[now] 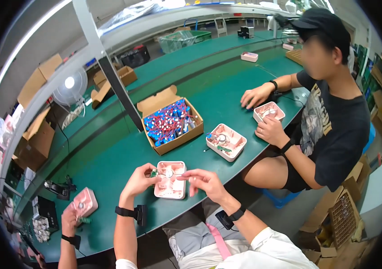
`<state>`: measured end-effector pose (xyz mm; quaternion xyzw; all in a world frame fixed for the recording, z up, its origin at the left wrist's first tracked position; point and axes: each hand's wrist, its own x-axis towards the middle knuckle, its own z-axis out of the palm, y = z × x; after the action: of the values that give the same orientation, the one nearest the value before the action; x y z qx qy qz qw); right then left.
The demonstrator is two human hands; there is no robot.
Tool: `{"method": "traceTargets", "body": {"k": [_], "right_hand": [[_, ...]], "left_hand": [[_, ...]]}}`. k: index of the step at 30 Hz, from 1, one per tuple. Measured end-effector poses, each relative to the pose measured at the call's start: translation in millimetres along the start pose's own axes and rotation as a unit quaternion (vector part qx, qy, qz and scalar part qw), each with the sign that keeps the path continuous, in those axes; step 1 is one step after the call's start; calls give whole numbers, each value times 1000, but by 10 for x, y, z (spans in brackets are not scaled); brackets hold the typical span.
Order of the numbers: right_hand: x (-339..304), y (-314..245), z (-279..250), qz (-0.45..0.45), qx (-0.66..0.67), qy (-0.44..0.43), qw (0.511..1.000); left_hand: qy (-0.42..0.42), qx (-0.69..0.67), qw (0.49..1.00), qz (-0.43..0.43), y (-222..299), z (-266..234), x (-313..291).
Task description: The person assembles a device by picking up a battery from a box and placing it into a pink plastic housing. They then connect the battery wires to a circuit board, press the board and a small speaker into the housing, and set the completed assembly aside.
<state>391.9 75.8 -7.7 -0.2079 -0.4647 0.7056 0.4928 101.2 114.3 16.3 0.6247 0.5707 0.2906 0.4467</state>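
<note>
We have the pink case [170,190] flat on the worktop [110,172], on the near side of the cardboard box [183,140], open side up, seemingly so both hands can reach inside. Our left hand [144,179] pinches a small green circuit board [154,173] between thumb and fingers at the case's left edge, probably kept there because a thin wire tethers it. Our right hand [205,183] reaches over the right edge, fingers loosely bent; we cannot tell whether they pinch anything. Our case holds a round white disc [169,173]. The box, flap up, is heaped with blue batteries [168,122] and red wires. Right of the box, a second case [234,138] holds similar parts.
</note>
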Motion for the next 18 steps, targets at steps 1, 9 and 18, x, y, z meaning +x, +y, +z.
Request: {"method": "traceTargets", "body": {"k": [1, 9, 18], "right_hand": [[51, -41, 29, 10, -3, 9, 1000], [698, 215, 163, -29, -149, 19, 988], [801, 315, 352, 19, -34, 44, 998]], "left_hand": [[-26, -67, 997, -8, -1, 4, -28], [-99, -213, 971, -34, -465, -202, 48], [-81, -189, 978, 19, -696, -101, -7]]}}
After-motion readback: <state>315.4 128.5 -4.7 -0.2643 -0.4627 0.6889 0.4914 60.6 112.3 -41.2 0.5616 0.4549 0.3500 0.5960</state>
